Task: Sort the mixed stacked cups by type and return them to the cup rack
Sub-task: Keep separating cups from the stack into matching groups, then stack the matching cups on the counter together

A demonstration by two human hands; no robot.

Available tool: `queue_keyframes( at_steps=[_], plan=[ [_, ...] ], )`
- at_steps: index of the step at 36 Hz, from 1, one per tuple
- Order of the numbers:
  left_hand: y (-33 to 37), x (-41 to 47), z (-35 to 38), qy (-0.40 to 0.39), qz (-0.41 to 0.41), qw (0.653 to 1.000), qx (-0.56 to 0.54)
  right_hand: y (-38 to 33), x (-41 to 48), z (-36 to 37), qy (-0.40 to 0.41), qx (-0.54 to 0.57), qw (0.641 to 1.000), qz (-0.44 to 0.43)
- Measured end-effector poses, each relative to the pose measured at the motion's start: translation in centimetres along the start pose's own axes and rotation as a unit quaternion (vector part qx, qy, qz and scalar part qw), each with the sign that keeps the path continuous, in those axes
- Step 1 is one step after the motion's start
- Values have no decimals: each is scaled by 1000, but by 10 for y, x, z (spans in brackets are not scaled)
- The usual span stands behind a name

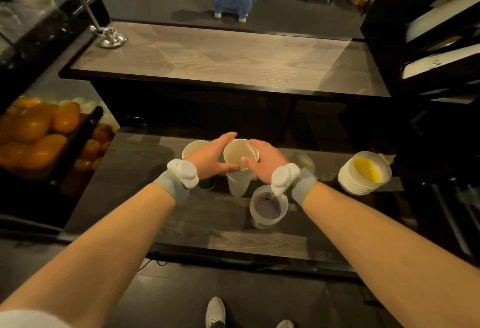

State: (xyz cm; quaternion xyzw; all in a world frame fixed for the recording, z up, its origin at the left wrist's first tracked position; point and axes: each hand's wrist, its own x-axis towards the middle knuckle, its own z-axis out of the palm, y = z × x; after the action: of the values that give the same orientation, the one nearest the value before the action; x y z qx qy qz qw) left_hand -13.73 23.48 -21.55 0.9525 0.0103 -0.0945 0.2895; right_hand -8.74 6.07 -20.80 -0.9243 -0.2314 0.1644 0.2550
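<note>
A tall stack of white paper cups stands on the dark lower counter. My left hand grips its top cup from the left, thumb across the near rim. My right hand grips the same cup from the right. Behind my left hand stands another white paper cup stack. A clear plastic cup stack with a printed wall stands nearer me, below my right wrist. Another clear plastic cup is partly hidden behind my right wrist. A dark green cup peeks out under my left wrist.
A stack of white bowls with a yellow inside sits at the right of the counter. A glass case of oranges stands at the left. A wooden upper counter lies beyond, a dark rack with white stacks at far right.
</note>
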Motion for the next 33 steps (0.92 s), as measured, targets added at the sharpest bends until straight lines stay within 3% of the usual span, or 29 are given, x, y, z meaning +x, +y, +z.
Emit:
queue_keyframes(
  at_steps=[7,12,19,25,33],
  plan=[
    [25,12,-24,18,13,999,-26,8,-6,-45,43,78,996,9],
    [77,34,-24,44,77,995,-49,47,-22,-112,138,121,982,51],
    [154,73,10,-39,167,984,-42,137,-66,-156,197,114,960,163],
    [204,103,60,-126,176,976,4,190,-101,-148,126,98,957,240],
    [234,124,103,-200,167,965,20,215,-105,-120,54,62,970,228]
  ],
)
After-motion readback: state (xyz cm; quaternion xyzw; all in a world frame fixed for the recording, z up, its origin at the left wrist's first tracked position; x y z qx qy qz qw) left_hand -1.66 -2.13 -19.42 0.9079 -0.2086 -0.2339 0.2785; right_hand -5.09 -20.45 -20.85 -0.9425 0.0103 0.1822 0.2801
